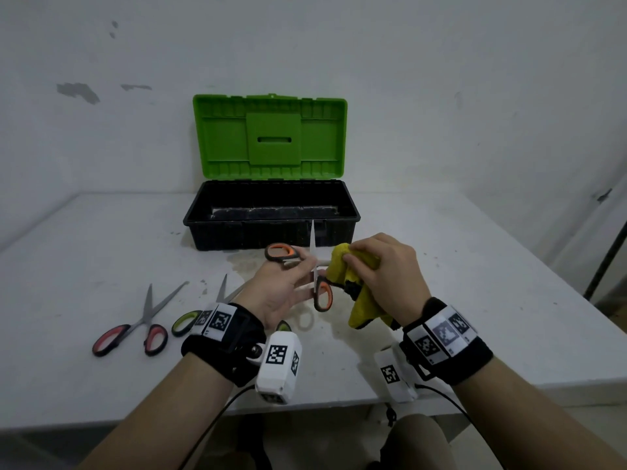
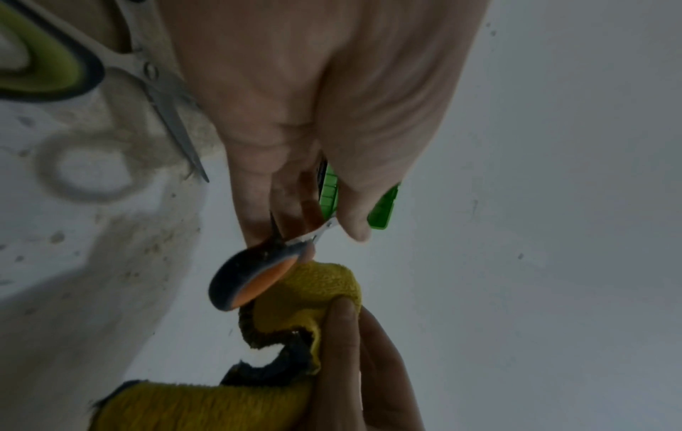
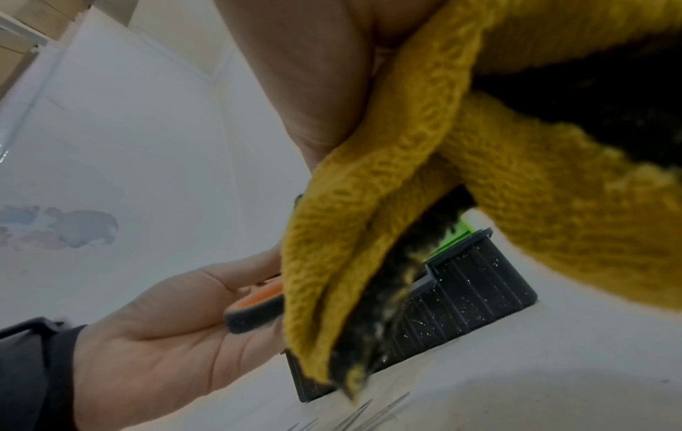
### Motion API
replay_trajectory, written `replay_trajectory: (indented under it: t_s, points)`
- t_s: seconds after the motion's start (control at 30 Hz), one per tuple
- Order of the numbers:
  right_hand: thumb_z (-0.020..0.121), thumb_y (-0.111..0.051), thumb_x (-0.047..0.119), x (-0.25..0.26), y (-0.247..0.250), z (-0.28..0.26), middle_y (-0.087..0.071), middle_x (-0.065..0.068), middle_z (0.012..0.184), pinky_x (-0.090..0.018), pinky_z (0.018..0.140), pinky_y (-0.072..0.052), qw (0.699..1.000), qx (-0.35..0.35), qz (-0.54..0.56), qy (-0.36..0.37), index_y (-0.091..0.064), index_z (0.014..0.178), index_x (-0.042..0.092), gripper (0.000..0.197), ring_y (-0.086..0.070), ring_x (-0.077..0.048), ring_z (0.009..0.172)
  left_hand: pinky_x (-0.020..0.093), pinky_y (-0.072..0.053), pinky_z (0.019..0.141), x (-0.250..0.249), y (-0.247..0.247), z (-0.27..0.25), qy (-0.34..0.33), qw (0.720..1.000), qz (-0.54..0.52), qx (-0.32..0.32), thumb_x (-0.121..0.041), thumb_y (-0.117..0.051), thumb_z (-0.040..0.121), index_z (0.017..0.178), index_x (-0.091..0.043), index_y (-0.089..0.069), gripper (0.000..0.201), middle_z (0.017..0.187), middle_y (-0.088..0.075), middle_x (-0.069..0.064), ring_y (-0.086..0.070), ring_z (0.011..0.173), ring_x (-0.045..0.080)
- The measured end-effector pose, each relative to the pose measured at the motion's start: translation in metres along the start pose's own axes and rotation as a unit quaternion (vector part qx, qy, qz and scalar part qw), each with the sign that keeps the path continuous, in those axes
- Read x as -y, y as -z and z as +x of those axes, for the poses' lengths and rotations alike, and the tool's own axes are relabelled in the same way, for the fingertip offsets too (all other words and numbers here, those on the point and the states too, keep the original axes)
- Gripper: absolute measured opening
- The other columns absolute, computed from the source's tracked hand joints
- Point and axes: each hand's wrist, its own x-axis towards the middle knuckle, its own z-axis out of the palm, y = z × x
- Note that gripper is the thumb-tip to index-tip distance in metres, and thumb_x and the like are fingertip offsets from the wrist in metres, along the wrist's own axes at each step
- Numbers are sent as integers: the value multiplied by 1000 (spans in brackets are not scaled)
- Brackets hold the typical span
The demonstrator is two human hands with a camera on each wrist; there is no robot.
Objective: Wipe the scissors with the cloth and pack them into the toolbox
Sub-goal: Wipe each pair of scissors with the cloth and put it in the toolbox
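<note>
Nearest the body, both wrists carry black straps w/ white marker blocks. Left hand [image 1: 283, 290], palm up, fingers partly curled, holds the orange-handled scissors [image 1: 307, 271] above the table [image 1: 475, 317]. The scissors are spread open: 1 orange loop [image 1: 283, 253] sits at the fingertips on the far side, the other loop [image 1: 323, 293] hangs nearer the body, 1 blade points up and away toward the toolbox [image 1: 271, 215]. In the left wrist view the thumb and fingers pinch the scissors near the pivot, the near loop [image 2: 247, 280] touching the cloth [image 2: 314, 288].

Right hand [image 1: 386, 276], just right of the left, fingers curled tight round the yellow cloth [image 1: 353, 283], bunched over the 2nd blade; the blade itself is hidden in the folds. Cloth has a dark edge, tail hanging below the hand. Right wrist view shows the cloth [image 3: 387, 204] folded over, w/ the orange loop [image 3: 254, 309] right beside it.

On the table left of the hands lie 2 more pairs: red-handled scissors [image 1: 135, 330], blades spread, and green-handled scissors [image 1: 190, 320], partly hidden behind the left wrist.

Farther back, centre: toolbox w/ black base, green lid [image 1: 269, 137] standing open against the white wall [image 1: 441, 79]. Can't tell what's inside.
</note>
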Motion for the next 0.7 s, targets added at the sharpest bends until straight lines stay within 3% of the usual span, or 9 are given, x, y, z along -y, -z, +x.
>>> replay_trajectory:
  t_s: [0.13, 0.27, 0.4, 0.53, 0.7]
  points:
    - [87, -68, 29, 1, 6, -1, -66, 5, 94, -25, 79, -50, 1000, -4, 7, -10, -72, 98, 21, 14, -60, -11, 84, 31, -58, 63, 4, 4, 3, 4, 999, 2, -51, 1, -63, 93, 95, -8, -62, 9, 80, -67, 9, -70, 71, 15]
    - [82, -70, 21, 4, 18, -1, -65, 6, 96, -4, 78, -39, 998, -37, 29, -40, -72, 99, 21, 17, -57, -6, 84, 33, -58, 69, 7, 6, 6, 9, 996, 7, -87, -6, -65, 94, 103, -3, -68, 9, 80, -69, 9, -68, 71, 15]
    - [79, -70, 16, 16, 23, -1, -66, 5, 98, -18, 79, -45, 1000, -4, 17, -11, -70, 103, 19, 24, -59, -10, 85, 32, -59, 66, 12, 4, 5, -16, 994, 34, -105, -10, -67, 94, 98, -5, -69, 7, 76, -71, 7, -67, 72, 18]
    - [83, -69, 16, 20, 10, -1, -67, 3, 96, -21, 78, -45, 998, 43, 10, 40, -71, 101, 18, 18, -60, -14, 85, 39, -59, 74, 14, -9, 1, -62, 989, 97, -90, -12, -71, 91, 90, -6, -70, 6, 72, -72, 7, -69, 70, 18]
    - [88, -66, 19, 16, -4, -3, -65, -1, 97, -27, 76, -49, 998, 51, 6, 45, -73, 101, 15, 15, -59, -17, 85, 26, -56, 64, 16, -19, -2, -95, 980, 145, -96, -10, -67, 93, 87, -5, -70, 9, 70, -71, 8, -69, 67, 17]
